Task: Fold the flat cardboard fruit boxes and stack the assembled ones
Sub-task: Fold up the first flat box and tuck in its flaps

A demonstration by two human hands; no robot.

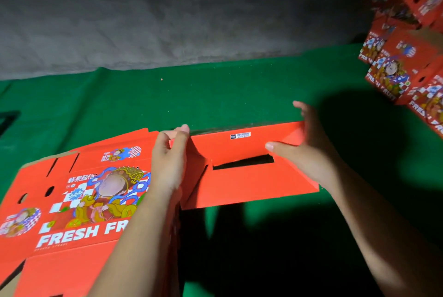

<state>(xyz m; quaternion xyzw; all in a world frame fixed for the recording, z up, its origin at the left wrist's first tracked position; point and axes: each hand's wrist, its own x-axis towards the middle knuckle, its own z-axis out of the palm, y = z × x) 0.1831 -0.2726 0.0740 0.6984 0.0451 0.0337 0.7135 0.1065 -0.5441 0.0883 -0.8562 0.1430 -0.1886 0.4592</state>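
We count one red cardboard box [239, 176] under assembly on the green cloth [215, 95], its panels smooth, its handle slot a narrow rectangle. Our left hand [167, 164] grips its left flap; our right hand [309, 150] presses flat-fingered on the right flap. Flat printed blanks [79, 200] lie left; several assembled boxes [407, 44] are piled far right

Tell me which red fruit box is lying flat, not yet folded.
The printed box at lower left, under the left hand, lies flat on the green cloth. The boxes at far right are assembled and stacked.
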